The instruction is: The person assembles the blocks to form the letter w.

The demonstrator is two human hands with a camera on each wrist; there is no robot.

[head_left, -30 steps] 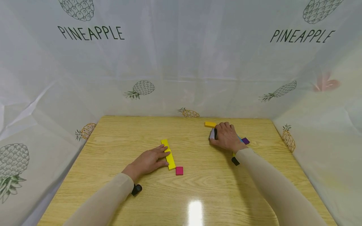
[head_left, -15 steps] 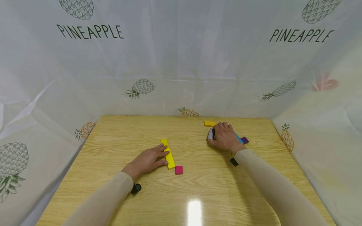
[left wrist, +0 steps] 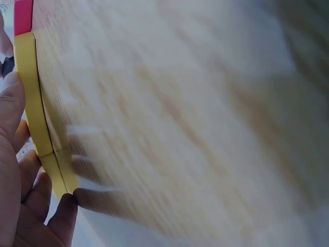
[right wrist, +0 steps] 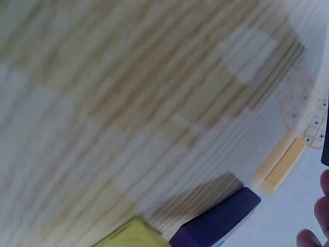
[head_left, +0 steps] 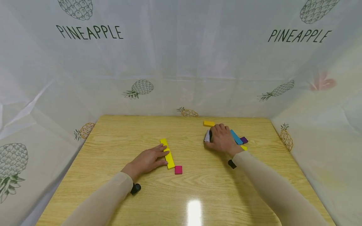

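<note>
My left hand [head_left: 148,160] lies with its fingers extended over a strip of two yellow blocks [head_left: 170,161] placed end to end; in the left wrist view, the fingertips reach the far yellow block [left wrist: 61,172]. A magenta square block [head_left: 178,169] sits at the strip's near end. Toward the back right, my right hand [head_left: 222,139] grips a small black-and-white block-like piece [head_left: 207,136], its pale face turned left. In the right wrist view, the piece's dark edge [right wrist: 325,141] shows above the curled fingertips [right wrist: 307,239].
An orange-yellow block [head_left: 209,123] lies behind my right hand. To its right are a blue block [head_left: 236,137], a purple block [head_left: 244,140] and a yellow piece [head_left: 244,147] partly behind the wrist. A pineapple-print curtain [head_left: 181,62] surrounds the wooden table [head_left: 135,131].
My right hand has slid a little to the left with the black-and-white piece, uncovering more of the blue block and the yellow piece. The left hand stays on the yellow strip.
</note>
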